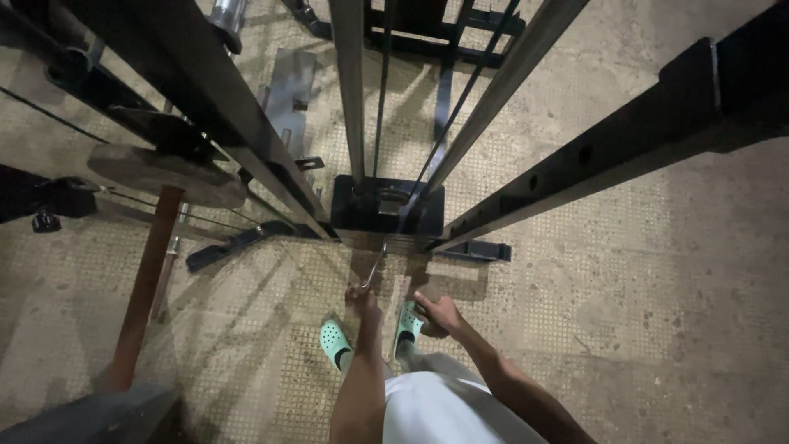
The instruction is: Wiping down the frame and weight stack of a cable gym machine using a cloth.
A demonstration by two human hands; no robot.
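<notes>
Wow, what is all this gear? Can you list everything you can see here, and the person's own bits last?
weight stack: one, black, on the floor at the base of the machine, centre.
guide rods: two, grey metal, rising from the stack.
frame beams: two, black, slanting up left and right.
hook: one, thin metal, just in front of the stack.
round plate: one, brownish, on the left.
post: one, reddish-brown, under the plate.
floor: one, beige, dotted pattern.
clogs: two, mint green, on the feet.
shorts: one, pale grey.
left hand: one, fingers on the hook.
right hand: one, held beside it, holding nothing.
</notes>
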